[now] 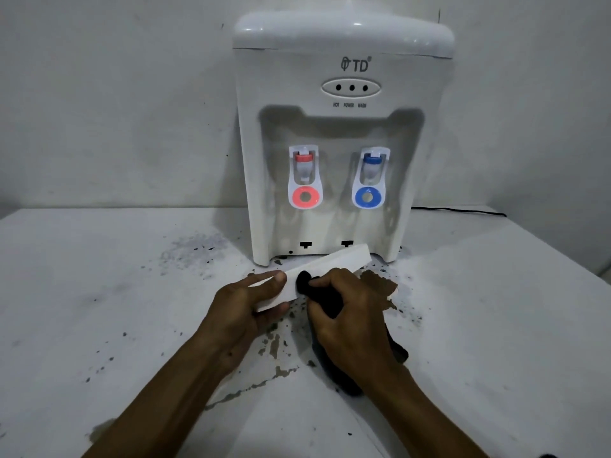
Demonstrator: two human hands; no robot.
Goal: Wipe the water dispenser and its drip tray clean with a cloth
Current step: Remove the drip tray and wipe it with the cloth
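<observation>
A stained white worktop [99, 292] carries the water dispenser [340, 143] against the wall. In front of it, the left hand [241, 312] grips the removed drip tray [327, 269]; the right hand [350, 319] fingers pinch a dark cloth [304, 280] against it. Judging by this, tray-wiping is underway; refitting remains.

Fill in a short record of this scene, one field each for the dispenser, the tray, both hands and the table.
dispenser: white, upright against the wall, with a red tap and a blue tap
drip tray: white, taken out, held in front of the dispenser's base
left hand: grips the tray's near end
right hand: presses a black cloth against the tray's side
table: white, with dark specks and worn patches
</observation>
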